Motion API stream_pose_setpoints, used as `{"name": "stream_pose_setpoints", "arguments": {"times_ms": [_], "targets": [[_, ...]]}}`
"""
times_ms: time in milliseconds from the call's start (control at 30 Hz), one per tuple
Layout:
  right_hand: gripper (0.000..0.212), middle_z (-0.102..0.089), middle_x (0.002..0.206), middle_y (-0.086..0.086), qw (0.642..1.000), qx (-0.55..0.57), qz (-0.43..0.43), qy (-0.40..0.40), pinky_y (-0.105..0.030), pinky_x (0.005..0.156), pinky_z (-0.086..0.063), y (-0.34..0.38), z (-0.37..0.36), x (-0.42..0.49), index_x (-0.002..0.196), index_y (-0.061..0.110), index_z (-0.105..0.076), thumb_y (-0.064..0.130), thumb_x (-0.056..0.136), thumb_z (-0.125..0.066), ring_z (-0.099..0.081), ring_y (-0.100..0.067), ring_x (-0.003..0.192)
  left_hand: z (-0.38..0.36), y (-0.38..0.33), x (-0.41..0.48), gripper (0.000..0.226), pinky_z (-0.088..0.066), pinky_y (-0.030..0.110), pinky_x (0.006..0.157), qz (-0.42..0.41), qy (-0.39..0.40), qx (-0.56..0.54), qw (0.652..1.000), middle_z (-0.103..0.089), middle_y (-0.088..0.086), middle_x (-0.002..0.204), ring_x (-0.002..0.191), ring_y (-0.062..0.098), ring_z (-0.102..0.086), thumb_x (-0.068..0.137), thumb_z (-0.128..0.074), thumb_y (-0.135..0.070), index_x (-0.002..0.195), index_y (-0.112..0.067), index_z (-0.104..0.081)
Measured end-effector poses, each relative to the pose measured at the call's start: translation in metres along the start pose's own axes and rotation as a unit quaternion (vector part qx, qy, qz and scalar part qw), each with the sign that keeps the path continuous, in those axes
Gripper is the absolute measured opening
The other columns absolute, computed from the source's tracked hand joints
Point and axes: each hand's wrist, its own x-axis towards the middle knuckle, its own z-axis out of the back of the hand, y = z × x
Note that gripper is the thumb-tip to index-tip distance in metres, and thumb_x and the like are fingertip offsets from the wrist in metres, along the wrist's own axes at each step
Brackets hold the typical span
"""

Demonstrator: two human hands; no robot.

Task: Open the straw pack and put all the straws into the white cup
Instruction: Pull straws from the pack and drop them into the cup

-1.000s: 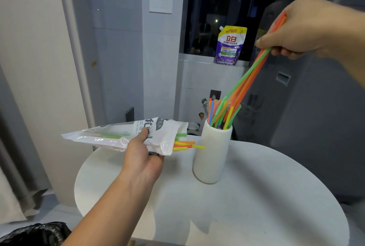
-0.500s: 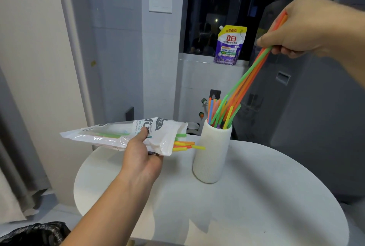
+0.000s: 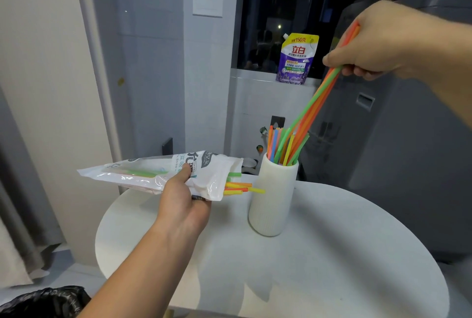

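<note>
The white ribbed cup [image 3: 273,195] stands upright on the round white table [image 3: 332,254], with several coloured straws poking out of its mouth. My right hand [image 3: 370,47], up at the right, pinches a bunch of green and orange straws [image 3: 313,103] whose lower ends reach into the cup. My left hand [image 3: 182,202] holds the white plastic straw pack [image 3: 163,172] level, to the left of the cup. Its open end faces the cup, and a few yellow, orange and green straw ends [image 3: 242,186] stick out of it.
A purple and yellow detergent pouch [image 3: 296,59] stands on the window sill behind. A dark grey appliance [image 3: 408,151] rises right of the table. A black bin bag [image 3: 43,302] sits at the lower left, and a curtain [image 3: 23,202] hangs at the left edge.
My right hand has lowered slightly, sliding the held straws a little deeper into the cup. The left hand and pack have barely moved.
</note>
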Motion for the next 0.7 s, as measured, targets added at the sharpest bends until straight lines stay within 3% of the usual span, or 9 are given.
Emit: {"name": "stream_pose_setpoints", "arguments": {"times_ms": [167, 300, 500, 600, 700], "targets": [[0.025, -0.066, 0.066, -0.009, 1.000, 0.001, -0.006, 0.015, -0.020, 0.038, -0.043, 0.001, 0.004, 0.003, 0.094, 0.002, -0.066, 0.025, 0.091, -0.076, -0.051, -0.004, 0.032, -0.001, -0.001, 0.001, 0.034, -0.063, 0.045, 0.066, -0.008, -0.006, 0.000, 1.000, -0.074, 0.007, 0.117, 0.105, 0.022, -0.072, 0.102, -0.059, -0.010, 0.136, -0.007, -0.059], [0.024, -0.064, 0.065, -0.010, 1.000, -0.008, -0.013, 0.027, -0.016, 0.030, -0.041, 0.002, 0.006, 0.004, 0.090, 0.002, -0.064, 0.024, 0.090, -0.076, -0.049, -0.004, 0.028, -0.001, 0.000, 0.001, 0.034, -0.063, 0.046, 0.066, -0.007, -0.004, 0.001, 1.000, -0.074, 0.008, 0.118, 0.101, 0.022, -0.073, 0.103, -0.058, -0.011, 0.136, -0.007, -0.059], [0.026, -0.063, 0.067, -0.011, 1.000, -0.014, -0.002, 0.026, -0.023, 0.043, -0.043, 0.007, 0.002, 0.012, 0.097, -0.002, -0.065, 0.022, 0.091, -0.075, -0.050, -0.015, 0.047, -0.001, 0.000, 0.000, 0.035, -0.062, 0.048, 0.068, -0.005, -0.007, 0.009, 1.000, -0.074, 0.008, 0.121, 0.108, 0.023, -0.073, 0.102, -0.059, -0.011, 0.137, -0.007, -0.059], [0.026, -0.063, 0.065, -0.010, 1.000, -0.013, -0.003, 0.025, -0.018, 0.031, -0.040, 0.008, 0.007, 0.016, 0.091, 0.001, -0.063, 0.023, 0.090, -0.076, -0.050, -0.011, 0.039, -0.001, 0.000, 0.000, 0.035, -0.064, 0.044, 0.063, -0.007, -0.007, 0.003, 1.000, -0.075, 0.008, 0.119, 0.100, 0.022, -0.074, 0.102, -0.059, -0.011, 0.137, -0.007, -0.059], [0.025, -0.062, 0.064, -0.009, 0.999, -0.031, -0.012, 0.036, -0.016, 0.028, -0.038, 0.005, 0.006, 0.018, 0.089, 0.002, -0.063, 0.024, 0.090, -0.076, -0.048, -0.007, 0.033, -0.002, 0.000, -0.001, 0.035, -0.064, 0.041, 0.057, -0.006, -0.008, 0.000, 1.000, -0.075, 0.008, 0.116, 0.093, 0.022, -0.074, 0.102, -0.059, -0.010, 0.137, -0.007, -0.059]]}}
